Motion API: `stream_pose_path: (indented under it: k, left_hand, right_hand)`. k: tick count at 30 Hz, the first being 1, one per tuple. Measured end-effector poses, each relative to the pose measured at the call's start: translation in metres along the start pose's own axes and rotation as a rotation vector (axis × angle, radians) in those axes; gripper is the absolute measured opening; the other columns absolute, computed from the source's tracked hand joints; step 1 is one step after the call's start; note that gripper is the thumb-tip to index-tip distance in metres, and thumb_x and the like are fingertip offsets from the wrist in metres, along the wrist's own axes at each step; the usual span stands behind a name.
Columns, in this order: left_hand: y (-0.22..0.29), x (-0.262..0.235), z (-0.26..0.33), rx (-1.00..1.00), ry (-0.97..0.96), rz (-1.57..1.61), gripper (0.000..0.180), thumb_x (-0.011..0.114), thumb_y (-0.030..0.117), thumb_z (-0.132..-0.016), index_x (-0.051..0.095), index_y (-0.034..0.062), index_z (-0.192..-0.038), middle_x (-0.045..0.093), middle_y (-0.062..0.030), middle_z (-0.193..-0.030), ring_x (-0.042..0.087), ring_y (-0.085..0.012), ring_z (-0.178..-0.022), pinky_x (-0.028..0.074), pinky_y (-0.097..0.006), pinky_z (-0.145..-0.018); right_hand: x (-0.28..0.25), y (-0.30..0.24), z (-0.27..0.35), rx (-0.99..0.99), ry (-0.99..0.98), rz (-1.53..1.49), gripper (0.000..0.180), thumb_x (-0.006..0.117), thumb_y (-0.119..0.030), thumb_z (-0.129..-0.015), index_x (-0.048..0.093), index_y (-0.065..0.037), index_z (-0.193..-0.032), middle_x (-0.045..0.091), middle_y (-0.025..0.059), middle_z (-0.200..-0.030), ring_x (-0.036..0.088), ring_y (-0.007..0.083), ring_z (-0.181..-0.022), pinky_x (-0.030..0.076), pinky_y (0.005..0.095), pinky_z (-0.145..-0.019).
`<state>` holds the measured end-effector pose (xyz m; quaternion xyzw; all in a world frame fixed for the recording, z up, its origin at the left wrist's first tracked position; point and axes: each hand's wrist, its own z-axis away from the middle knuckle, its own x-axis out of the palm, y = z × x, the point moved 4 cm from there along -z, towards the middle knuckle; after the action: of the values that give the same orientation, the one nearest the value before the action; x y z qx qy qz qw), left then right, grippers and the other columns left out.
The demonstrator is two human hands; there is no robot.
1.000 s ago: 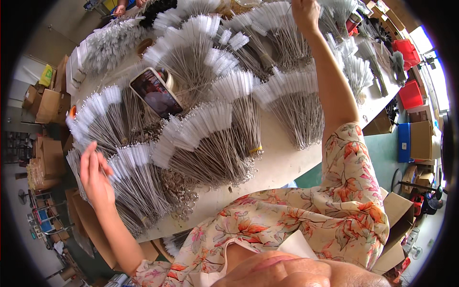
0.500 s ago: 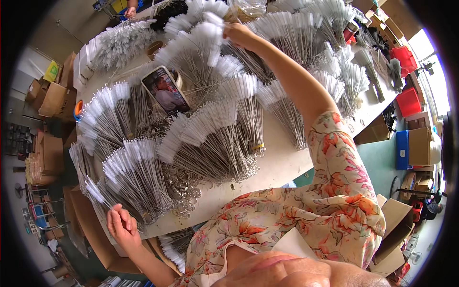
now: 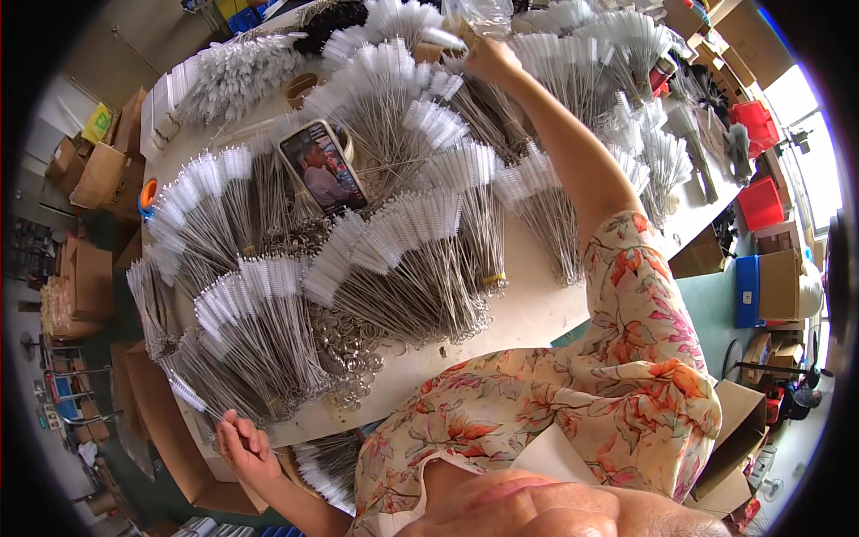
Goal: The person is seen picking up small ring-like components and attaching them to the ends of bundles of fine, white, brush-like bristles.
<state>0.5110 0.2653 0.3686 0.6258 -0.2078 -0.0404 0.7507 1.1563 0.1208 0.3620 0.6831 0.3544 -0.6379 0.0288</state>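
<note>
Pinching a white brush [image 3: 186,391] by its wire, probably to spare the bristles, your left hand [image 3: 247,443] holds it beside the near-left bundle [image 3: 224,376]; your right hand [image 3: 491,61] is by the far brushes [image 3: 392,20], its grip impossible to tell.

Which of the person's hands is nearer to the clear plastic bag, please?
Right. The right hand is just on the near side of the clear plastic bag; the left hand is far from it, by the near left edge of the table.
</note>
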Motion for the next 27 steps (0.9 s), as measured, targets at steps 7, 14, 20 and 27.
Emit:
stream_pose_path:
  k: [7, 14, 20, 27]
  left_hand:
    - [-0.008, 0.001, 0.011, -0.032, -0.04, 0.034, 0.023, 0.049, 0.022, -0.092, 0.057, 0.0007, -0.098, 0.047, -0.0012, -0.066, 0.033, -0.0023, -0.046, 0.021, -0.016, -0.034]
    - [-0.006, -0.009, 0.042, -0.05, -0.042, 0.065, 0.026, 0.051, 0.023, -0.091, 0.059, -0.0011, -0.088, 0.047, -0.0016, -0.065, 0.034, -0.0032, -0.048, 0.021, -0.016, -0.036]
    - [-0.002, 0.049, 0.038, 0.096, -0.241, -0.1, 0.027, 0.047, 0.021, -0.092, 0.059, -0.0019, -0.083, 0.045, 0.0001, -0.061, 0.034, -0.0032, -0.046, 0.025, -0.018, -0.038]
    - [0.009, 0.173, 0.062, 0.504, -0.596, -0.194, 0.023, 0.048, 0.001, -0.088, 0.054, -0.0011, -0.111, 0.051, -0.0016, -0.066, 0.046, -0.0046, -0.049, 0.036, -0.018, -0.041]
  right_hand:
    - [0.009, 0.017, 0.017, 0.06, -0.054, 0.244, 0.028, 0.053, -0.014, -0.073, 0.064, -0.004, -0.096, 0.062, 0.0183, -0.101, 0.059, 0.0339, -0.097, 0.049, 0.0404, -0.08]
    - [-0.014, 0.02, 0.035, 0.121, -0.002, 0.124, 0.026, 0.058, -0.021, -0.07, 0.066, -0.008, -0.092, 0.063, 0.0154, -0.097, 0.06, 0.0315, -0.094, 0.049, 0.0402, -0.079]
    - [-0.119, -0.046, 0.096, -0.366, 0.567, -0.18, 0.021, 0.051, -0.024, -0.083, 0.064, -0.007, -0.081, 0.061, 0.0107, -0.065, 0.061, 0.0258, -0.063, 0.049, 0.0358, -0.065]
    - [-0.103, -0.174, 0.285, -0.486, -0.396, -1.466, 0.023, 0.049, -0.024, -0.09, 0.054, -0.003, -0.096, 0.054, 0.0083, -0.098, 0.055, 0.0189, -0.09, 0.047, 0.0358, -0.079]
